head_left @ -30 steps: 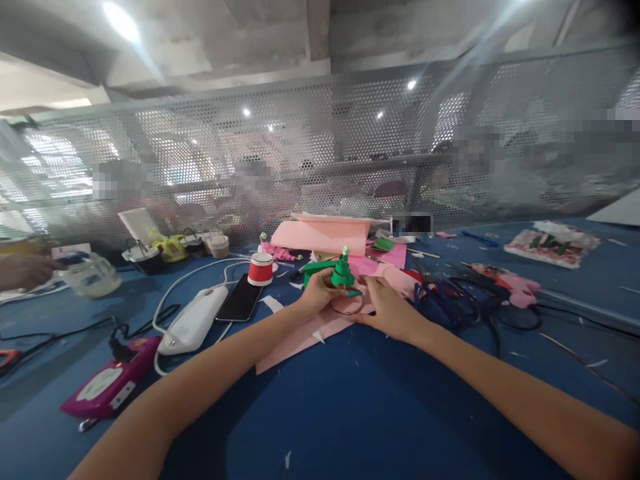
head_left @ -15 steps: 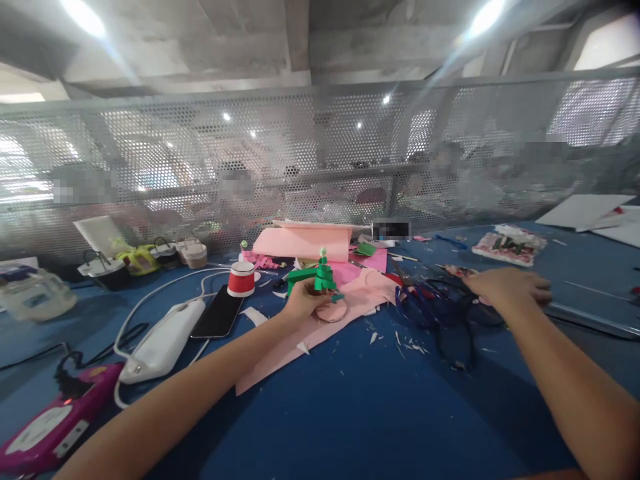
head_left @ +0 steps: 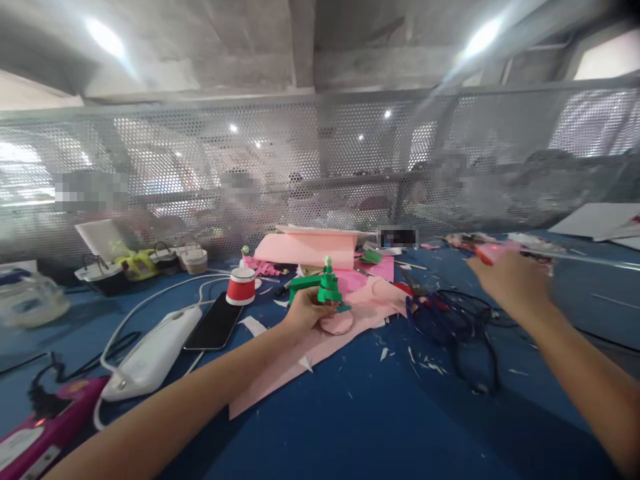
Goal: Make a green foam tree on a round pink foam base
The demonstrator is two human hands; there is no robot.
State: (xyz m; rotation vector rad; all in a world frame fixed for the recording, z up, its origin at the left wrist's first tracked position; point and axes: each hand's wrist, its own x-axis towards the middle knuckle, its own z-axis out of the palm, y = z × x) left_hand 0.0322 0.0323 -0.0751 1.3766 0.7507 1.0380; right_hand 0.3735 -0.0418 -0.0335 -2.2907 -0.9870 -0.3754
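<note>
My left hand (head_left: 306, 312) pinches the base of a small green paper tree (head_left: 329, 285), which has a pale bead-like top. Just below the tree lies a round pink disc (head_left: 337, 323) on a large pink paper sheet (head_left: 280, 377). A folded green paper piece (head_left: 303, 292) sits behind my left fingers. On the right, my right hand (head_left: 520, 283) is closed around a pinkish-red hot glue gun (head_left: 493, 253), raised above the table. A clear glue stick (head_left: 585, 259) sticks out of its back towards the right. Blue-handled scissors (head_left: 425, 317) lie between the hands.
Left of the tree are a red paper cup (head_left: 241, 288), a black phone (head_left: 215, 323), a white power bank-like block (head_left: 153, 357) and a purple power strip (head_left: 65, 417). Rolled pink paper (head_left: 305, 250) lies at the back. White scraps (head_left: 430, 365) litter the blue table before a perforated metal screen (head_left: 200, 160).
My right hand has lifted the hot glue gun, and its clear stick has risen off the table. My left hand keeps its hold on the tree. The view has shifted slightly.
</note>
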